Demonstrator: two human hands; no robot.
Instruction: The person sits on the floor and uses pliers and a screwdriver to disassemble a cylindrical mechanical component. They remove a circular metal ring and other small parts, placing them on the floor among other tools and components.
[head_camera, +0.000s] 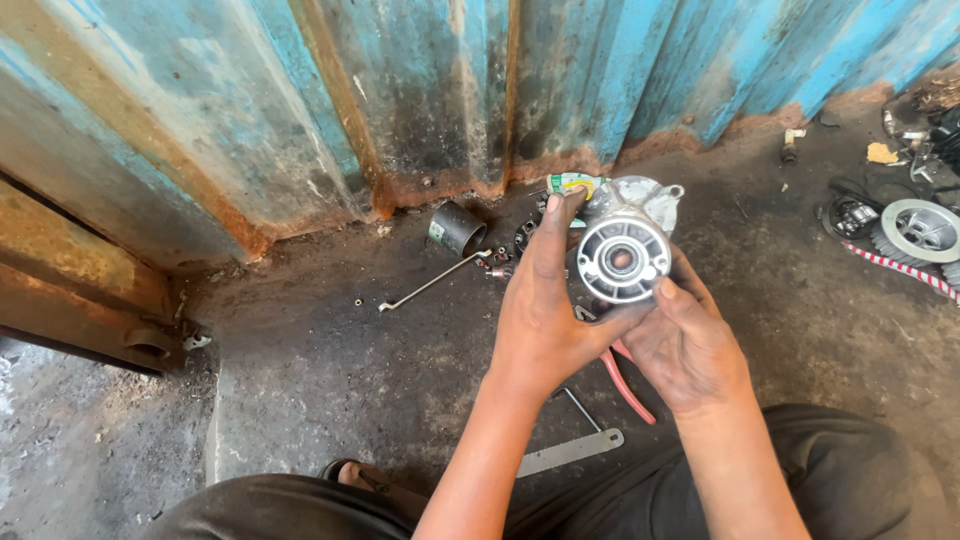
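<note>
Pinching a round metal motor housing (625, 250), left hand (545, 310) and right hand (685, 345) grip its sides.

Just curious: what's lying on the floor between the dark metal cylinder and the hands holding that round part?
In the head view, a thin bent rod and some small loose bits lie between the cylinder and the left hand.

You hold a silver-grey round metal motor housing (625, 250); red-handled pliers (627, 385) below; blue, rust-streaked corrugated metal wall (420, 90); red-and-white striped strip (900, 268).
</note>
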